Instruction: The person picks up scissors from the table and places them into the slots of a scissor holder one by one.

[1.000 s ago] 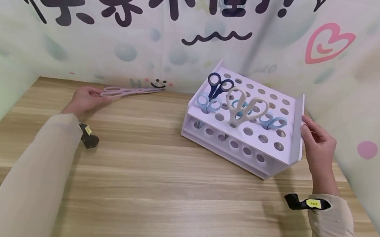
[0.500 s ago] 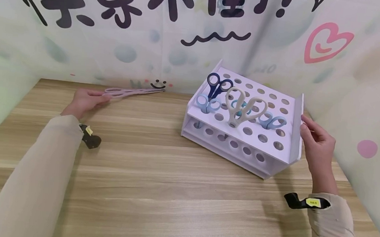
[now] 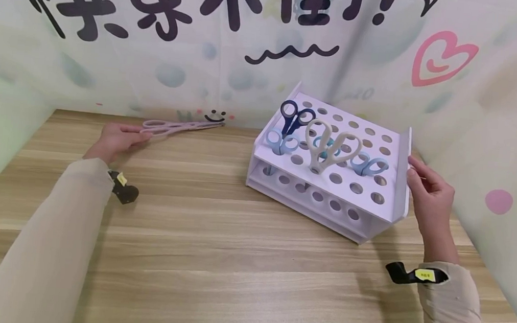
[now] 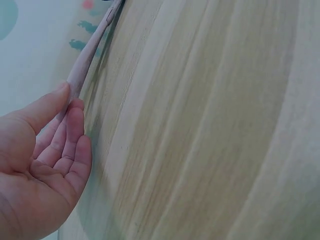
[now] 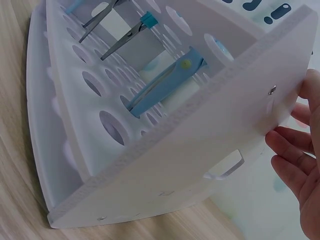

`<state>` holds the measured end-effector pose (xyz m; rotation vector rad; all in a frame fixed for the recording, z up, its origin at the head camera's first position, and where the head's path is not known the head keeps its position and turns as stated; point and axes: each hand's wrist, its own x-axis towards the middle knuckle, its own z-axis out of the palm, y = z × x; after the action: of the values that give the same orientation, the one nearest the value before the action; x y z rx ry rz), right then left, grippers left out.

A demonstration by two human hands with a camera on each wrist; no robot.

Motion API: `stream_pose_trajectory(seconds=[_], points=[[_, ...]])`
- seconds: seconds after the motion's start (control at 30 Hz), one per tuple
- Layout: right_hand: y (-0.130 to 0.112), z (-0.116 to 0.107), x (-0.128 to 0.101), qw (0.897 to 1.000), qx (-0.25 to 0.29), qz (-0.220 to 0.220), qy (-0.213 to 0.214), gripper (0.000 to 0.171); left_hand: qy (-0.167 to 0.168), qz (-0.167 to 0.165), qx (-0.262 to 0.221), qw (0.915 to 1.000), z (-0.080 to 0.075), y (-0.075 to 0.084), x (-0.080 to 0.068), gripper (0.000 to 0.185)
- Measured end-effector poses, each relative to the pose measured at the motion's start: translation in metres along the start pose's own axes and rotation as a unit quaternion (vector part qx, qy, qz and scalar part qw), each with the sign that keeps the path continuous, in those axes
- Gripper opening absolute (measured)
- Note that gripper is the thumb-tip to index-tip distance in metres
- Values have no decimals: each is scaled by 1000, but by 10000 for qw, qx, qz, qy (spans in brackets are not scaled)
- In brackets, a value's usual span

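In the head view my left hand pinches the handle end of pale pink scissors near the back wall. The left wrist view shows the thumb and fingertips on the pink scissors' handle, the blades running away out of view. My right hand holds the outer side panel of a white holed rack. In the right wrist view its fingers touch that panel near the far edge. Scissors stand handles-up in the rack: dark navy, white, teal and light blue.
A second pair of light blue scissors stands toward the rack's right side. The wood-grain tabletop lies in front. A printed cloth wall rises behind the rack and scissors and runs along the right.
The left hand has shifted very slightly to the right on the pink scissors, and its fingers have settled lower on the handle. The right hand and the rack stay in place.
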<state>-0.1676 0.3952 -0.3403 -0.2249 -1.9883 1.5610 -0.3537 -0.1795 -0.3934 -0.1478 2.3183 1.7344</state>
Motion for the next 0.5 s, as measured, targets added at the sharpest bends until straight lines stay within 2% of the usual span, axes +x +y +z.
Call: stream_pose_trajectory(seconds=[0.13, 0.3, 0.5], points=[[-1, 1, 0, 10000, 60, 21, -44, 31, 39, -113, 54, 9999, -1, 0, -2, 54], [-1, -1, -1, 9999, 50, 86, -36, 32, 42, -79, 149, 9998, -1, 4, -6, 56], [-1, -1, 0, 9999, -32, 150, -34, 32, -42, 236, -458, 9987, -1, 12, -11, 51]])
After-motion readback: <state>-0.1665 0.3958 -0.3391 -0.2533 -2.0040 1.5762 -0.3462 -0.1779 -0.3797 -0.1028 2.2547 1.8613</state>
